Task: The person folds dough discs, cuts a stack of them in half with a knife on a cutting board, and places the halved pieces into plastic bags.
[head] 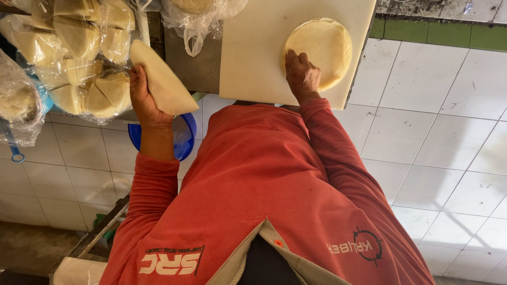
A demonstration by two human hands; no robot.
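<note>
Left hand (143, 92) is gripping a folded wrapper stack (161, 79), closed around it; right hand (302, 74) is pressing open-palmed on the round stack (319, 50) on the cutting board (253, 47). Best keeping palm flat so the layers aren't sliding.

clear plastic bags (79, 53) of folded pale rounds | upper left | another bag (198, 16) top centre

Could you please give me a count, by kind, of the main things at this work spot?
Pale cutting board: 1
Round stack of flat dough sheets under the right hand: 1
Folded dough piece in the left hand: 1
Blue bowl: 1
Total: 4
</note>
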